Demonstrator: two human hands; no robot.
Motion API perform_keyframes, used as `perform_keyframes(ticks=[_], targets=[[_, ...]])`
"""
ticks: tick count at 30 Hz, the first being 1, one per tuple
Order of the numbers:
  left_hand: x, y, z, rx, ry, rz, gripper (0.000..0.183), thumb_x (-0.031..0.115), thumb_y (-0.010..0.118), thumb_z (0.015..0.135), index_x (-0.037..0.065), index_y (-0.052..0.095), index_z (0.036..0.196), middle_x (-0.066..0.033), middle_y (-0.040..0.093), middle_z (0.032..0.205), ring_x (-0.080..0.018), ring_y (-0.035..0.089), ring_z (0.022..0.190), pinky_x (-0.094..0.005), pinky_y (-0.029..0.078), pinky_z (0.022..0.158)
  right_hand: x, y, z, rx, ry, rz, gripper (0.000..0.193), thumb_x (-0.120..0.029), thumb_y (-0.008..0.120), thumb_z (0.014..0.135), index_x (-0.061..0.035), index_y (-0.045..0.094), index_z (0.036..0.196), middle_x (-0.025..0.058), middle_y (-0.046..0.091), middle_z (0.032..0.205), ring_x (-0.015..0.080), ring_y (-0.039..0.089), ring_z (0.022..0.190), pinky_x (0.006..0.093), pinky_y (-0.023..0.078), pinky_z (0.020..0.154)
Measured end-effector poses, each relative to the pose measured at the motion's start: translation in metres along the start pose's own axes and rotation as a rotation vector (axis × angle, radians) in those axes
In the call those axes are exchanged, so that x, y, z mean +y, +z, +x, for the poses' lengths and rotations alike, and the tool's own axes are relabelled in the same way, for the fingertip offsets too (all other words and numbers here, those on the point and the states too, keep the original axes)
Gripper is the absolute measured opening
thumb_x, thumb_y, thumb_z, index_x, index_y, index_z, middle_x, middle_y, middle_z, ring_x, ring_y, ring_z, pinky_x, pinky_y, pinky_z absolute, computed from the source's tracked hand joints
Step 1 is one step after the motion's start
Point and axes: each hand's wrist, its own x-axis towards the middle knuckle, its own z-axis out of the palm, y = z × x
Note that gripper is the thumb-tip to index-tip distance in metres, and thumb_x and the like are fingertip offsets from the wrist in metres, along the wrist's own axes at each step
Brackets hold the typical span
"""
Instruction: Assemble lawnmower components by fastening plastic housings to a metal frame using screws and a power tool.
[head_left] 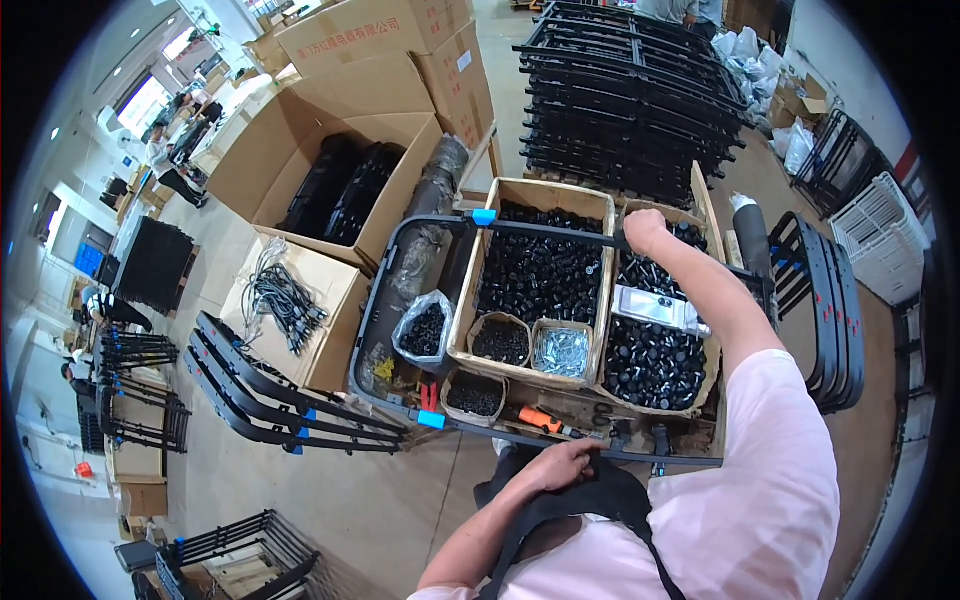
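Note:
A black tubular metal frame with blue clips lies across the boxes of parts in front of me. My right hand is closed around its far bar, above a box of black round-headed bolts. At the near bar, my left hand has its fingers curled together against the tube; what they hold, if anything, is hidden. Just left of those fingers lies an orange-and-black hand tool. A silver rectangular metal piece rests on the bolts below my right forearm.
Between the bars, a box of black plastic caps, a carton of silver screws and a bag of small black parts stand together. Cables lie on a carton at left. Stacked black frames rise beyond; more frames lean left.

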Motion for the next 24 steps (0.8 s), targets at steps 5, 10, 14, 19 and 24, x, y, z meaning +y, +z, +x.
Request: perform_keyframes(ticks=[5, 10, 14, 19, 24], targets=[[-0.001, 0.004, 0.009, -0.021, -0.013, 0.111, 0.045, 0.015, 0.048, 0.104, 0.019, 0.063, 0.146, -0.0106, 0.076, 0.110, -0.0190, 0.070, 0.095, -0.0335, 0.057, 0.088, -0.003, -0.001, -0.001, 0.096, -0.006, 0.072, 0.020, -0.017, 0.068, 0.088, -0.0086, 0.082, 0.099, 0.0136, 0.080, 0.106, 0.0303, 0.078, 0.099, 0.0448, 0.064, 0.080], [0.008, 0.007, 0.009, 0.024, 0.030, 0.237, 0.039, 0.033, 0.058, 0.105, 0.022, 0.067, 0.142, -0.0108, 0.076, 0.123, -0.0242, 0.072, 0.110, -0.0362, 0.055, 0.097, -0.003, -0.004, 0.000, -0.048, -0.019, 0.012, 0.024, -0.022, 0.073, 0.086, -0.0101, 0.083, 0.104, 0.0122, 0.080, 0.112, 0.0276, 0.078, 0.105, 0.0452, 0.063, 0.084], [0.014, 0.012, 0.005, 0.090, 0.008, 0.343, 0.039, 0.040, 0.060, 0.105, 0.026, 0.069, 0.141, -0.0119, 0.074, 0.128, -0.0328, 0.072, 0.113, -0.0416, 0.055, 0.098, -0.007, -0.001, 0.003, 0.051, -0.042, 0.158, 0.023, -0.019, 0.071, 0.087, -0.0059, 0.075, 0.105, 0.0193, 0.078, 0.107, 0.0357, 0.076, 0.104, 0.0486, 0.061, 0.088], [0.006, 0.016, 0.005, 0.222, 0.160, 0.400, 0.061, 0.027, 0.069, 0.097, 0.015, 0.047, 0.154, -0.0217, 0.071, 0.121, -0.0376, 0.069, 0.115, -0.0455, 0.055, 0.096, -0.007, 0.020, 0.014, 0.238, -0.109, 0.328, 0.025, -0.017, 0.069, 0.088, -0.0011, 0.068, 0.107, 0.0234, 0.076, 0.105, 0.0419, 0.073, 0.103, 0.0515, 0.059, 0.092], [-0.001, 0.007, 0.004, 0.233, 0.200, 0.383, 0.055, 0.008, 0.066, 0.093, 0.006, 0.050, 0.146, -0.0212, 0.067, 0.128, -0.0364, 0.067, 0.120, -0.0441, 0.054, 0.100, -0.019, 0.021, 0.011, 0.296, -0.039, 0.382, 0.023, -0.019, 0.067, 0.091, 0.0006, 0.068, 0.103, 0.0262, 0.075, 0.102, 0.0418, 0.074, 0.097, 0.0515, 0.060, 0.089]])
